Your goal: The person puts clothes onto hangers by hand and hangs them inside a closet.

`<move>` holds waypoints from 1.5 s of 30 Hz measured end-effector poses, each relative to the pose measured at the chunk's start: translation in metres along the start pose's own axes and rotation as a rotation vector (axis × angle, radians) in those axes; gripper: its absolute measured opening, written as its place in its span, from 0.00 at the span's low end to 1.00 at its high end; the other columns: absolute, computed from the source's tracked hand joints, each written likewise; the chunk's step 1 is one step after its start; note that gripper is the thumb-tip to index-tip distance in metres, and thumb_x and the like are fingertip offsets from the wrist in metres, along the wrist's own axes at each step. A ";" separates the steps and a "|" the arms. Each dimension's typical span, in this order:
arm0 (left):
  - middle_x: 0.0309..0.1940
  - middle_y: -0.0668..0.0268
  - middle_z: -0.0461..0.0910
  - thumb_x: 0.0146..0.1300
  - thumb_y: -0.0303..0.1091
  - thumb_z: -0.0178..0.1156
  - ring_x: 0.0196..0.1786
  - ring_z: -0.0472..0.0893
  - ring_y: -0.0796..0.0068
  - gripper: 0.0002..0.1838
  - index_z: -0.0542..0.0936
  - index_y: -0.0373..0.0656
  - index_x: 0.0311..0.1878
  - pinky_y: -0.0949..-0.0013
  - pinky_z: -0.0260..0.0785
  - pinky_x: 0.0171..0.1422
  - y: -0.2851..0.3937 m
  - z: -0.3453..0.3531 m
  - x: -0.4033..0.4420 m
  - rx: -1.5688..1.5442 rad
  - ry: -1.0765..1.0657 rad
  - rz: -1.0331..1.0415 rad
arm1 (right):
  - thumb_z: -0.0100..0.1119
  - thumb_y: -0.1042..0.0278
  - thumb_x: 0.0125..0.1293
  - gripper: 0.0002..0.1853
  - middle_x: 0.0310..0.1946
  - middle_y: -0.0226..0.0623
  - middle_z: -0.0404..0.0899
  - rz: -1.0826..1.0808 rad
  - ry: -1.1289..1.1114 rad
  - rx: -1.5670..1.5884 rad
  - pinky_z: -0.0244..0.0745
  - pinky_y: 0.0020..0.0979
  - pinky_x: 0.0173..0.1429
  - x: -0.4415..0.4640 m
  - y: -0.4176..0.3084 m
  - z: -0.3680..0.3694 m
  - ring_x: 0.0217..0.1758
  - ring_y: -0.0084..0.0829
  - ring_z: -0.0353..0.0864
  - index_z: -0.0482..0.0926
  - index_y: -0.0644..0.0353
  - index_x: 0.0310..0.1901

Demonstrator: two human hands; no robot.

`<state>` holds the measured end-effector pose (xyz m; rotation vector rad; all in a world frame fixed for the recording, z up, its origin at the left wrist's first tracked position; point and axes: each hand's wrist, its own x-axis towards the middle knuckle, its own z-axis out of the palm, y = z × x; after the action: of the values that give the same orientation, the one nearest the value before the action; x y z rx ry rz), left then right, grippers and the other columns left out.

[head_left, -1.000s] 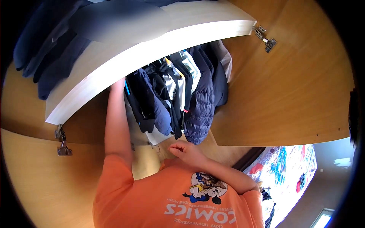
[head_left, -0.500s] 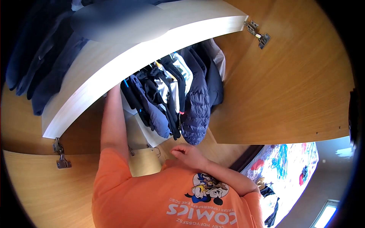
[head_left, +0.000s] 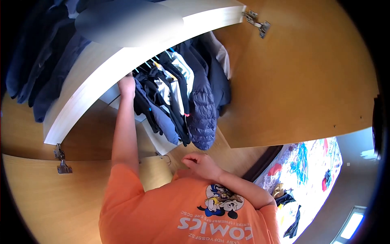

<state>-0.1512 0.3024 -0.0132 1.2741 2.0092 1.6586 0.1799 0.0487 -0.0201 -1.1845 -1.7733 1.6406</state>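
Note:
My left hand [head_left: 127, 86] reaches up under the white shelf edge, beside the leftmost dark hanging clothes [head_left: 143, 106]. Its fingers look curled, but their tips are partly hidden and I cannot make out what they hold. Several garments hang in a row on light-blue hangers [head_left: 157, 57], among them a white and black top [head_left: 185, 70] and a dark quilted jacket [head_left: 202, 118]. My right hand [head_left: 202, 164] stays low in front of my chest, loosely closed, with nothing visible in it.
A pale shelf board [head_left: 87, 91] curves across above the clothes, with dark garments [head_left: 57, 69] on the left above it. Wooden doors [head_left: 292, 77] with metal hinges [head_left: 256, 24] stand open. A patterned bed [head_left: 313, 175] with clothes on it lies at lower right.
My left hand has come out from behind the shelf edge into clearer view. The hanging clothes and shelf appear shifted slightly up and left as the view moved. My right hand stays nearly still.

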 end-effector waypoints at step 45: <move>0.49 0.57 0.76 0.61 0.44 0.58 0.54 0.76 0.56 0.22 0.73 0.46 0.57 0.57 0.69 0.57 0.193 0.169 -0.694 0.508 -2.237 1.349 | 0.61 0.60 0.57 0.20 0.57 0.51 0.70 1.473 1.419 0.081 0.73 0.37 0.55 -0.560 0.444 0.032 0.51 0.45 0.77 0.79 0.39 0.54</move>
<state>0.4595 -0.0996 -0.1264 2.5541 -0.1209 -0.7953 0.5786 -0.4604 -0.3260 -2.7709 0.2356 0.6171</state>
